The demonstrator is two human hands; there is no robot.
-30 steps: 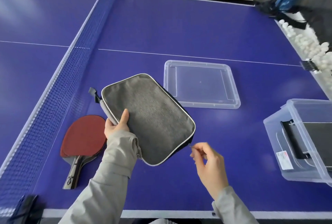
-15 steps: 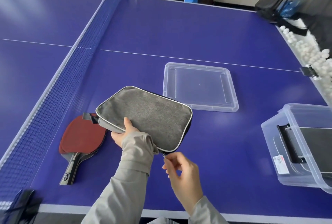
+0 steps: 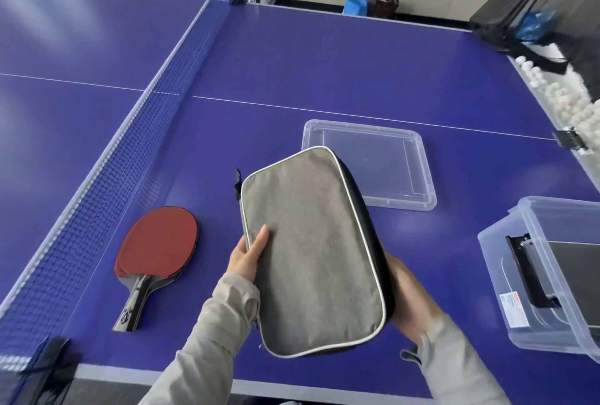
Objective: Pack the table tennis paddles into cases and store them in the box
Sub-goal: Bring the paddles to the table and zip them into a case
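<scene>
While I watch through the head camera, the blue table [image 3: 324, 57] fills nearly all my view, with its net [image 3: 130, 148] running from the lower left up to the far edge. At the right border stands the clear plastic box [image 3: 498, 278], uncovered, with a dark flat case [image 3: 581, 271] lying inside it. Its clear lid [image 3: 418, 174] lies flat on the table, farther away and to the left of the box.

The grey case [image 3: 311, 242], piped in white, is held up above the table in front of me, with its far corner overlapping the lid's near edge in my view. To the case's left, near the net, the red paddles [image 3: 159, 239] lie stacked on the table, handles pointing toward me, outside any case.

The left hand [image 3: 245, 257] clasps the grey case's left edge, thumb laid flat on the fabric and the other fingers hidden beneath. The right hand [image 3: 407, 297] lies against the case's right edge; its fingers run behind the case, so I cannot tell how they are set.
</scene>
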